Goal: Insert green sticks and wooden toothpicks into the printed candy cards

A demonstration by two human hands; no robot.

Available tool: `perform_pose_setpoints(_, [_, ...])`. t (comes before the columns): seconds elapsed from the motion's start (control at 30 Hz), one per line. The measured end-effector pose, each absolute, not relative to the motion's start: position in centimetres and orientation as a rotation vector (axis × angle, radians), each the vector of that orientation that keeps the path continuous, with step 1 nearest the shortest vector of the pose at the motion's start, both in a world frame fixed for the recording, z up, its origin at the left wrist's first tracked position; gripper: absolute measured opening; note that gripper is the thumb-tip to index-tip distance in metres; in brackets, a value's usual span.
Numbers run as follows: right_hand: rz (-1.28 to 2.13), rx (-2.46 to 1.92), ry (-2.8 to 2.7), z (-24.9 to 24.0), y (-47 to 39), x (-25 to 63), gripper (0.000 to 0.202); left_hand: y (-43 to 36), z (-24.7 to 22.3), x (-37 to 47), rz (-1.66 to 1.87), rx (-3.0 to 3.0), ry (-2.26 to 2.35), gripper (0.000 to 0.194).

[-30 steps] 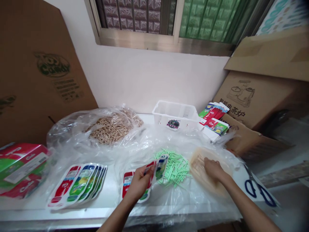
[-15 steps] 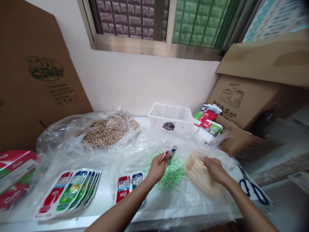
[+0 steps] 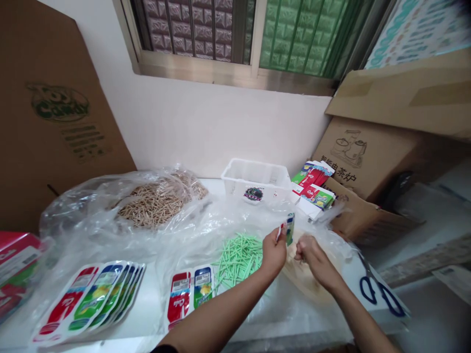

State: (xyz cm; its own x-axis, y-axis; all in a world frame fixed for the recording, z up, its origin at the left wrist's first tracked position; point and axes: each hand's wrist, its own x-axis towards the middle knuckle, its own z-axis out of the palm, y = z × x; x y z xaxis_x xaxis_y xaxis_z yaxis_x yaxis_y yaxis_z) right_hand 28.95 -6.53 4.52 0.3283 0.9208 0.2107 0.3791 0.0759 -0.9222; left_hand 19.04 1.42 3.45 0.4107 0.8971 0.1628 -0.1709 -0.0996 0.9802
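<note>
At the left hand (image 3: 274, 252), between thumb and fingers, 1 red-and-green packet (image 3: 290, 229).

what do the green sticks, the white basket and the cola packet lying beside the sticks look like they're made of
Green sticks: plastic or paper, fairly matte, evenly coloured; the look leaves it open.
White basket: likely moulded plastic, smooth, given its thin rim and milky walls.
Cola packet: probably glossy plastic, from its bright printed, shiny face.

A barred, metal-framed window (image 3: 254, 44) is set in the white wall (image 3: 228, 127).
</note>
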Motion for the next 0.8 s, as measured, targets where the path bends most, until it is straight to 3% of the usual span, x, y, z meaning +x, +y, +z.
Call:
perform_pose_setpoints(0.17, [0.692, -1.008, -0.631, 3.9, -4.6, 23.3, 0.017, 1.4, 3.5, 18.0, 1.084, 0.914, 0.791, 0.047])
perform_pose_setpoints(0.3, [0.756, -1.001, -0.565, 3.3, -4.1, 18.3, 0.023, 1.1, 4.0, 16.3, 1.118, 0.760, 0.738, 0.046])
perform_pose_setpoints(0.57, [0.725, -1.620, -1.569, 7.5, -6.7, 20.0, 0.022, 2.0, 3.3, 7.0, 0.859, 1.221, 0.858, 0.048])
perform_pose_setpoints(0.8, [0.520, -1.806, -2.183, 11.7, -6.1, 19.6, 0.022, 1.5, 3.6, 2.4, 0.800, 1.423, 0.931, 0.027])
